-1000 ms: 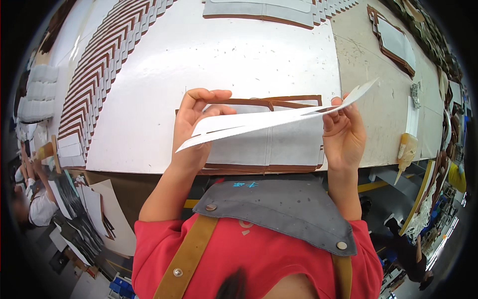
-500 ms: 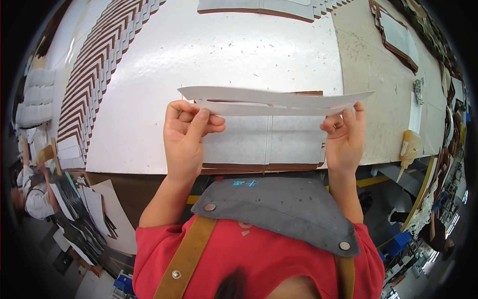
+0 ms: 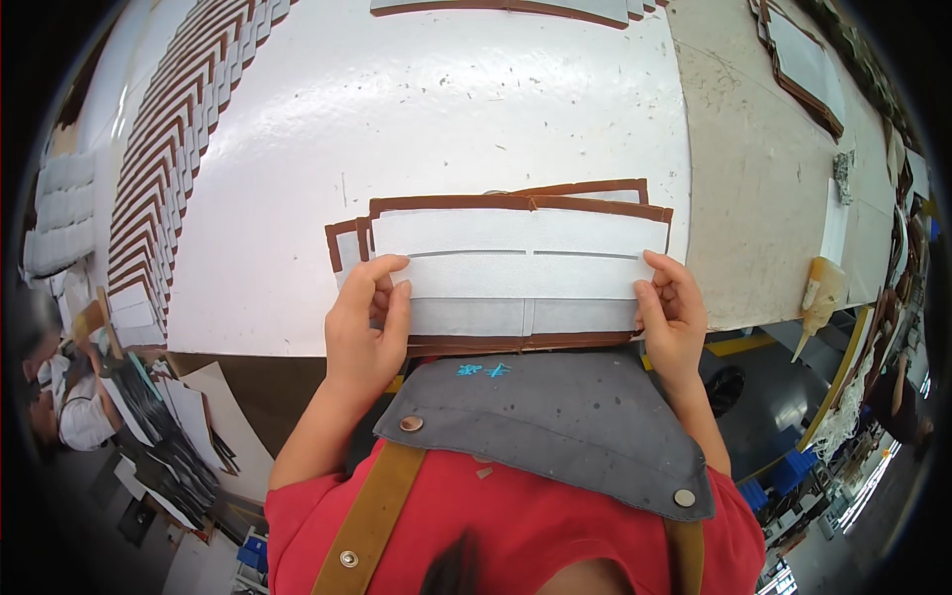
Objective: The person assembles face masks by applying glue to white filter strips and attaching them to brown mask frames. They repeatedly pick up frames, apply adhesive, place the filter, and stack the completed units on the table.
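A long white strip lies flat across a brown-edged rectangular panel at the near edge of the white table. My left hand pinches the strip's left end, thumb on top. My right hand holds its right end against the panel. More brown-edged panels sit stacked beneath, their corners showing at the left and upper right.
A long row of overlapped brown-and-white pieces runs along the table's left side. Similar panels lie at the far edge and far right. A glue bottle stands by the right edge. Another person sits at lower left.
The white strip was held up tilted in the air, then levelled, and now lies pressed flat on the panel. Both hands came down toward the table with it.
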`<state>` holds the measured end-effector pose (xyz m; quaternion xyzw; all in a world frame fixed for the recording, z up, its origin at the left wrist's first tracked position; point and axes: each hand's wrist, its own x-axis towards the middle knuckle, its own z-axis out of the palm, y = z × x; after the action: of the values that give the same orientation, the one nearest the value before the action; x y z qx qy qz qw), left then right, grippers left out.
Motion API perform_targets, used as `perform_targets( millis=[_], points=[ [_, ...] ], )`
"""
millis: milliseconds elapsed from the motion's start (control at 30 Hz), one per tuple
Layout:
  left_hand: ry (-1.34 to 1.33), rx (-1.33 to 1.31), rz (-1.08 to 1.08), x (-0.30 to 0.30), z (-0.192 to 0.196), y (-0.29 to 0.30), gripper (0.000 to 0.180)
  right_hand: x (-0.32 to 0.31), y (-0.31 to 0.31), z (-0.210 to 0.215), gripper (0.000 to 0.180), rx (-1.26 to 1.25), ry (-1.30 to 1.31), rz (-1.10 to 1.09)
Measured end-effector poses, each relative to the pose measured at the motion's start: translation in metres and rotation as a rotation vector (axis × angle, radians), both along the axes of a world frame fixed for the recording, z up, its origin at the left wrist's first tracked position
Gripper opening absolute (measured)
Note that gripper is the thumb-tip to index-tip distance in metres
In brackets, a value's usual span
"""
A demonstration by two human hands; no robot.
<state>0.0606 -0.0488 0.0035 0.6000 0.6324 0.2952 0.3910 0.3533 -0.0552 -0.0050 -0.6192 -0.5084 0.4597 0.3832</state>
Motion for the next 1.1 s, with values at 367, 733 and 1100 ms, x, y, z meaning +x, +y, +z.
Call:
perform_targets(
  millis=[367,733,1100],
  points=[
    [0.108,0.013,-0.039,0.0,0.003,0.008,0.033,-0.003,0.007,0.0,0.026,-0.011,-0.18,0.025],
    [0.104,-0.018,-0.023,-0.001,0.004,0.008,0.032,-0.003,0.005,0.001,0.028,-0.007,-0.25,0.048],
    [0.181,-0.026,-0.053,0.002,0.006,0.011,0.032,-0.003,0.012,0.007,0.034,0.084,-0.31,0.113]
  ],
)
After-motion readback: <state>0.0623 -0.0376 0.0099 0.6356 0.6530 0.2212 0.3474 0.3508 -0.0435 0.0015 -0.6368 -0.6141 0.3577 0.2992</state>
